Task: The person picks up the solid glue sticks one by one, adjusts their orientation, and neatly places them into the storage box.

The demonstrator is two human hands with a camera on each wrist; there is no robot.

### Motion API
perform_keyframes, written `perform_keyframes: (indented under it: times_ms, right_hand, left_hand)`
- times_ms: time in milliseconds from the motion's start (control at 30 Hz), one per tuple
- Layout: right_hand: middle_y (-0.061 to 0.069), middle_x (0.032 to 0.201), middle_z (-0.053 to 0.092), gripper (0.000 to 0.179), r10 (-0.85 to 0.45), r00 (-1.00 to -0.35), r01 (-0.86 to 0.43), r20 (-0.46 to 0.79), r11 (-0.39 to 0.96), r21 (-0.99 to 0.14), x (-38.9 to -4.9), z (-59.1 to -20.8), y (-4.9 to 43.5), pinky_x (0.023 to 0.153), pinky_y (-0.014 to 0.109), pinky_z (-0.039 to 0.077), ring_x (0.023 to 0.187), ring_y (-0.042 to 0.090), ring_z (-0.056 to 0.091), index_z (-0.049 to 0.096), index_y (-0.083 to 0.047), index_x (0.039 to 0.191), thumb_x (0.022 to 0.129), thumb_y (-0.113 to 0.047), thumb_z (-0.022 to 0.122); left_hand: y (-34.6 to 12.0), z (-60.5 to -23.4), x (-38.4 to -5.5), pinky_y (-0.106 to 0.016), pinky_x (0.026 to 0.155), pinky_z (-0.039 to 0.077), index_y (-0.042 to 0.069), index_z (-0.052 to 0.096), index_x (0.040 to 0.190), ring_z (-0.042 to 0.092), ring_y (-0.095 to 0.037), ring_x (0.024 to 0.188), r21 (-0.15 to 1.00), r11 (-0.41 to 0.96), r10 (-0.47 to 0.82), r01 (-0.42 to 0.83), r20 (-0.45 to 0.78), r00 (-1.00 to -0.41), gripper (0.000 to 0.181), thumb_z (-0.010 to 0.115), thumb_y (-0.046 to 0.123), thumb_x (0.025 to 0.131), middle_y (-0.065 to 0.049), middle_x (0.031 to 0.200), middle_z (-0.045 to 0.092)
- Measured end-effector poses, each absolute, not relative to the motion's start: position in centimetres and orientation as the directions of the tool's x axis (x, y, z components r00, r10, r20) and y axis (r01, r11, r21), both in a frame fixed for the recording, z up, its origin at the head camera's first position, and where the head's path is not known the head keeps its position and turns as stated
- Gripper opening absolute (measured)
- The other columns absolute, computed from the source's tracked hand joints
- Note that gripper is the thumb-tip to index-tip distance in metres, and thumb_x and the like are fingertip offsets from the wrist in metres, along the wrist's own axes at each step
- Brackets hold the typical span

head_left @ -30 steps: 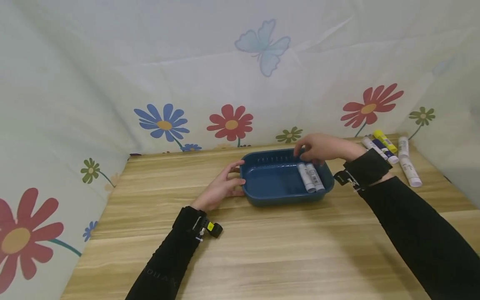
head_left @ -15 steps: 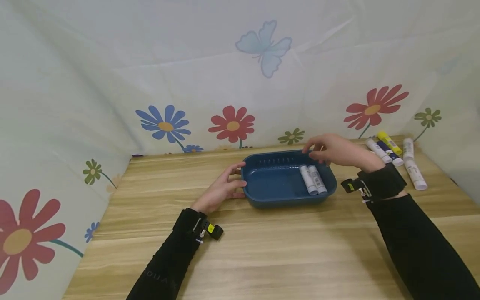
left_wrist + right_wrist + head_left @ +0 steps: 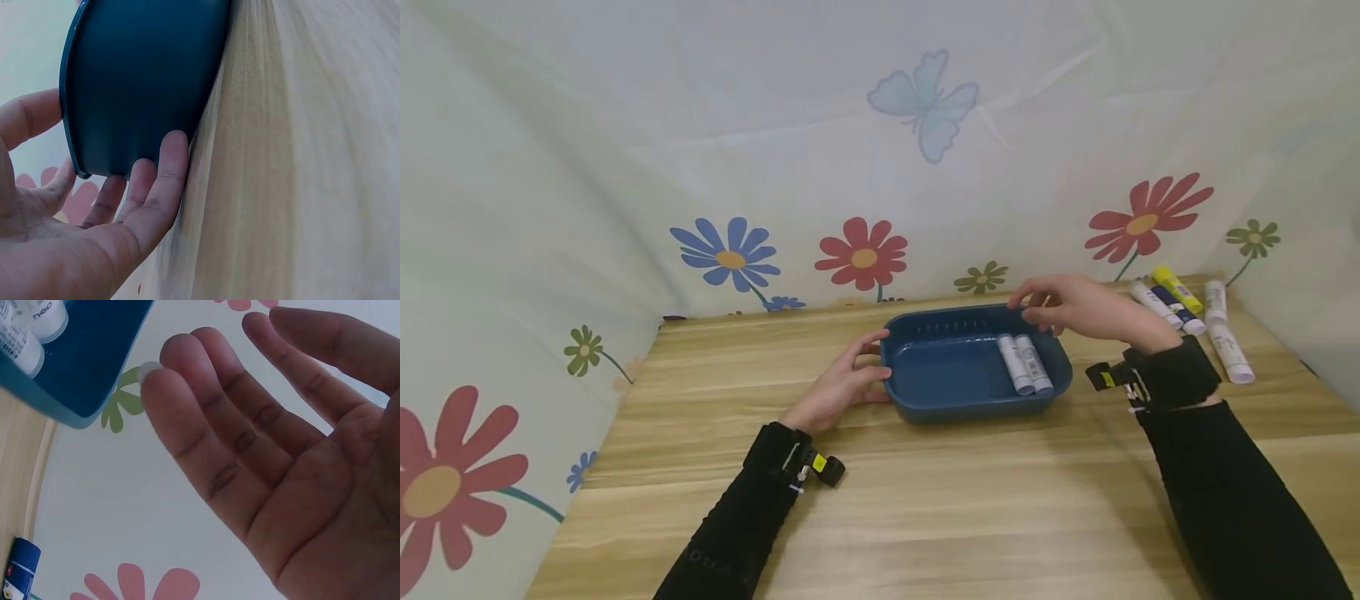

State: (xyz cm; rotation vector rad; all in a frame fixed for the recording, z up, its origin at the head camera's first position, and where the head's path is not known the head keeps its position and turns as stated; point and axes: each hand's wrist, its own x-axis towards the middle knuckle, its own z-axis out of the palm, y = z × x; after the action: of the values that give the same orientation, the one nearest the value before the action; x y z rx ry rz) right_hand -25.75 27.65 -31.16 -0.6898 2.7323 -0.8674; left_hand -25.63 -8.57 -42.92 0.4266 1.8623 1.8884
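A dark blue plastic basket [image 3: 977, 408] stands on the table, two white glue sticks [image 3: 1016, 365] side by side in its right part. At its left end is my left hand [image 3: 835, 390]; in the left wrist view its extended fingers [image 3: 174, 156] touch the outer wall, and the thumb lies by the rim. My right hand [image 3: 1082, 308] hovers over the basket's back right corner, fingers loosely bent. The right wrist view shows nothing in that palm [image 3: 312, 506], with fingertips apart from the basket [image 3: 81, 381].
Several glue sticks lie at the table's back right: a white one [image 3: 1154, 305], a dark blue one [image 3: 1178, 309], a yellow one [image 3: 1177, 289] and white ones [image 3: 1230, 352] end to end. A flowered cloth [image 3: 760, 167] rises behind the wooden table [image 3: 925, 517].
My right hand has drawn back a little to the right from over the basket. The left hand, the basket and the glue sticks stay in place; the view has shifted slightly.
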Motion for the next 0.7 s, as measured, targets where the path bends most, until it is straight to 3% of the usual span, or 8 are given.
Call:
perform_keyframes:
  times_ms: [200, 433, 700]
  right_hand:
    - [0.012, 0.107, 0.068, 0.032, -0.435, -0.899, -0.338, -0.043, 0.753, -0.564, -25.9, -30.6, 29.7, 0.07, 0.033, 0.058, 0.086, 0.021, 0.061, 0.06, -0.009, 0.128, 0.098, -0.018, 0.061]
    - [0.011, 0.106, 0.069, 0.033, -0.317, -0.948, -0.252, -0.036, 0.812, -0.526, -25.5, -29.9, 33.0, 0.066, 0.029, 0.055, 0.081, 0.018, 0.063, 0.06, -0.013, 0.128, 0.096, -0.023, 0.064]
    - [0.021, 0.116, 0.065, 0.04, -0.249, -0.968, -0.2, -0.035, 0.847, -0.492, -25.0, -29.3, 36.0, 0.065, 0.027, 0.054, 0.077, 0.018, 0.063, 0.055, -0.009, 0.133, 0.097, -0.027, 0.061]
  left_hand:
    - [-8.6, -42.8, -25.7, -0.049, 0.097, 0.054, 0.029, 0.034, 0.149, 0.054, -0.03, 0.121, 0.995, 0.026, 0.506, -0.095, -0.095, -0.857, 0.058, 0.058, 0.013, 0.098, -0.01, 0.146, 0.029]
    - [-8.6, -42.8, -25.6, -0.049, 0.097, 0.054, 0.032, 0.035, 0.149, 0.054, -0.03, 0.121, 0.994, 0.038, 0.508, -0.102, -0.107, -0.855, 0.058, 0.058, 0.014, 0.098, -0.008, 0.146, 0.03]
    - [-8.6, -42.7, -25.6, -0.047, 0.097, 0.055, 0.034, 0.037, 0.147, 0.053, -0.029, 0.121, 0.994, 0.033, 0.509, -0.102, -0.105, -0.854, 0.057, 0.059, 0.015, 0.098, -0.007, 0.145, 0.03]
